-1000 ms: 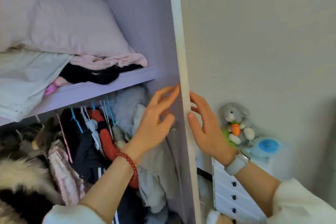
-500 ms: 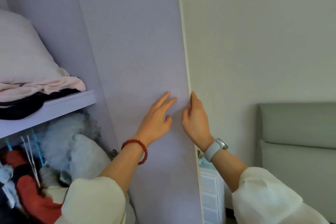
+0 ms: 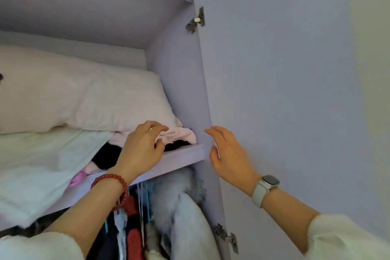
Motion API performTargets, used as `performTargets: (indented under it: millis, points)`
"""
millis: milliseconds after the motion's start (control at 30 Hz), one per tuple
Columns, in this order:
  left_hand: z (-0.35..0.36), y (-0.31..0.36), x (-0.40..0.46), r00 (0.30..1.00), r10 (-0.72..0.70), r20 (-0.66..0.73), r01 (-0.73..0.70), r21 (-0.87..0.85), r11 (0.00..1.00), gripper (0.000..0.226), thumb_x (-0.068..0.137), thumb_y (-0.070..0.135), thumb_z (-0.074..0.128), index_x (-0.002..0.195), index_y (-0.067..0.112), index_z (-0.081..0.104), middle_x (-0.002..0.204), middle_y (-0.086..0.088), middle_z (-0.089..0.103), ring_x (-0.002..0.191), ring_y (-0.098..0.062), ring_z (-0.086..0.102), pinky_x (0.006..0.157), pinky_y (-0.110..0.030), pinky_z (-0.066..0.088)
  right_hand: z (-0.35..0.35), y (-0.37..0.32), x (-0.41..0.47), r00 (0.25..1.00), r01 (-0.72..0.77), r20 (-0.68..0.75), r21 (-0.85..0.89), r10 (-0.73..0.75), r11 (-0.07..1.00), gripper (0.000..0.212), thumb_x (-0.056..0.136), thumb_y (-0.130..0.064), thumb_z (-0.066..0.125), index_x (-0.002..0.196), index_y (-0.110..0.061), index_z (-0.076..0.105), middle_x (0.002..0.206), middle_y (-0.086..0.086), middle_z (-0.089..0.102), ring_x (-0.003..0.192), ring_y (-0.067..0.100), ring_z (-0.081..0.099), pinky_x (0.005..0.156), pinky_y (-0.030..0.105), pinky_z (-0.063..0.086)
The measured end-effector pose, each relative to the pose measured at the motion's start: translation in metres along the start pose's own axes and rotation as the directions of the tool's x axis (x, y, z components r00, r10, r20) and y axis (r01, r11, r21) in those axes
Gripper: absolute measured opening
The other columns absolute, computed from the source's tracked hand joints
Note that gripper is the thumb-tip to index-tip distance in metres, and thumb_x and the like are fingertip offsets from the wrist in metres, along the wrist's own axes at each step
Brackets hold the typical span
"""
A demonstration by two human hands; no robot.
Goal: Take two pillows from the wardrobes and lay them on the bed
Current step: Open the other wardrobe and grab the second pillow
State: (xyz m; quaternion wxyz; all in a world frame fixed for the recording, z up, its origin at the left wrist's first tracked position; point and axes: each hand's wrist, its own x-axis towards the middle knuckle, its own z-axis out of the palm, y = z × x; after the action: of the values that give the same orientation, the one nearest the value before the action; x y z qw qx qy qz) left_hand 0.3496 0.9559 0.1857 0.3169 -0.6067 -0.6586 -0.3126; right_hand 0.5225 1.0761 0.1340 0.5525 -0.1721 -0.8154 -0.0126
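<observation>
Pillow [image 3: 88,99], pale pink, lying on the wardrobe shelf [image 3: 181,155] on top of a heap of folded bedding and clothes, right end close to the wardrobe's side wall. Left hand [image 3: 141,150] up at the shelf's front edge just under the pillow's right corner, fingers curled loosely, gripping nothing, red bead bracelet [image 3: 111,181] on the wrist. Right hand [image 3: 228,154] spread wide and empty beside the open door [image 3: 285,91], watch [image 3: 264,190] on the wrist. Hanging clothes [image 3: 135,228] below the shelf.

My one head camera looks close and slightly upward into the open wardrobe [image 3: 175,74], over my raised forearms.
</observation>
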Motion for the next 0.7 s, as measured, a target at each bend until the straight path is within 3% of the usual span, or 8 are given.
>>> performTargets:
  millis: [100, 267, 367, 467, 533, 600, 667, 700]
  points:
    - [-0.037, -0.066, 0.013, 0.993, -0.112, -0.043, 0.119, 0.218, 0.969, 0.041, 0.086, 0.01, 0.05, 0.127, 0.015, 0.051, 0.133, -0.008, 0.048, 0.119, -0.028, 0.044, 0.095, -0.04, 0.038, 0.049, -0.014, 0.051, 0.998, 0.058, 0.015, 0.071, -0.059, 0.996, 0.042, 0.083, 0.001, 0.048, 0.125, -0.005, 0.046, 0.126, 0.017, 0.051, 0.113, 0.034, 0.048, 0.092, 0.043, 0.043]
    - [-0.085, -0.173, 0.039, 0.981, -0.173, -0.082, 0.189, 0.563, 0.804, 0.053, 0.088, 0.035, 0.05, 0.138, 0.026, 0.033, 0.148, -0.001, 0.03, 0.134, -0.025, 0.026, 0.105, -0.045, 0.031, 0.135, -0.038, 0.137, 0.976, 0.215, 0.031, 0.051, -0.217, 0.975, 0.045, 0.09, -0.021, 0.048, 0.133, -0.014, 0.037, 0.135, 0.009, 0.044, 0.122, 0.025, 0.039, 0.1, 0.037, 0.035]
    - [-0.099, -0.233, 0.059, 0.976, -0.219, -0.019, 0.165, 0.721, 0.673, 0.089, 0.076, 0.064, 0.052, 0.143, 0.036, 0.001, 0.157, 0.003, -0.002, 0.142, -0.025, -0.003, 0.112, -0.053, 0.007, 0.188, -0.061, 0.188, 0.953, 0.287, 0.097, 0.01, -0.286, 0.958, 0.069, 0.086, -0.044, 0.051, 0.141, -0.021, 0.017, 0.148, 0.005, 0.024, 0.135, 0.021, 0.019, 0.111, 0.042, 0.018]
    - [-0.1, -0.28, 0.076, 0.962, -0.273, -0.008, 0.161, 0.824, 0.544, 0.109, 0.068, 0.072, 0.052, 0.139, 0.036, -0.021, 0.155, -0.001, -0.015, 0.141, -0.028, -0.014, 0.111, -0.058, -0.001, 0.234, -0.087, 0.226, 0.925, 0.297, 0.246, 0.0, -0.288, 0.955, 0.096, 0.075, -0.06, 0.055, 0.141, -0.03, -0.009, 0.155, 0.002, -0.004, 0.14, 0.025, -0.008, 0.112, 0.055, 0.001]
    - [-0.098, -0.299, 0.082, 0.965, -0.258, -0.047, 0.179, 0.837, 0.517, 0.107, 0.069, 0.068, 0.056, 0.143, 0.032, -0.012, 0.157, -0.003, -0.005, 0.143, -0.028, -0.005, 0.111, -0.057, -0.001, 0.262, -0.095, 0.241, 0.915, 0.291, 0.306, -0.049, -0.263, 0.956, 0.102, 0.073, -0.062, 0.056, 0.139, -0.032, -0.016, 0.154, 0.001, -0.013, 0.139, 0.028, -0.013, 0.109, 0.059, 0.0]
    - [-0.094, -0.303, 0.085, 0.989, -0.132, -0.062, 0.124, 0.836, 0.535, 0.09, 0.067, 0.048, 0.07, 0.142, 0.022, 0.027, 0.149, -0.011, 0.034, 0.135, -0.034, 0.03, 0.108, -0.059, 0.018, 0.279, -0.098, 0.251, 0.931, 0.273, 0.28, -0.104, -0.235, 0.956, 0.093, 0.076, -0.058, 0.054, 0.141, -0.027, -0.006, 0.155, 0.004, -0.002, 0.14, 0.031, -0.002, 0.109, 0.06, 0.006]
    - [-0.09, -0.304, 0.09, 0.993, 0.041, -0.109, 0.064, 0.807, 0.587, 0.065, 0.045, 0.017, 0.086, 0.106, 0.01, 0.066, 0.101, -0.016, 0.071, 0.093, -0.036, 0.065, 0.083, -0.054, 0.049, 0.282, -0.101, 0.257, 0.95, 0.311, 0.093, -0.163, -0.3, 0.936, 0.065, 0.08, -0.043, 0.057, 0.132, -0.013, 0.031, 0.14, 0.013, 0.039, 0.127, 0.032, 0.035, 0.103, 0.05, 0.029]
    - [-0.089, -0.301, 0.092, 0.982, 0.111, -0.152, 0.059, 0.81, 0.584, 0.054, 0.039, 0.006, 0.085, 0.09, 0.007, 0.07, 0.081, -0.013, 0.073, 0.074, -0.033, 0.067, 0.07, -0.046, 0.053, 0.278, -0.105, 0.259, 0.934, 0.343, -0.033, -0.201, -0.356, 0.918, 0.045, 0.076, -0.03, 0.066, 0.112, -0.008, 0.05, 0.114, 0.016, 0.06, 0.104, 0.03, 0.055, 0.089, 0.041, 0.044]
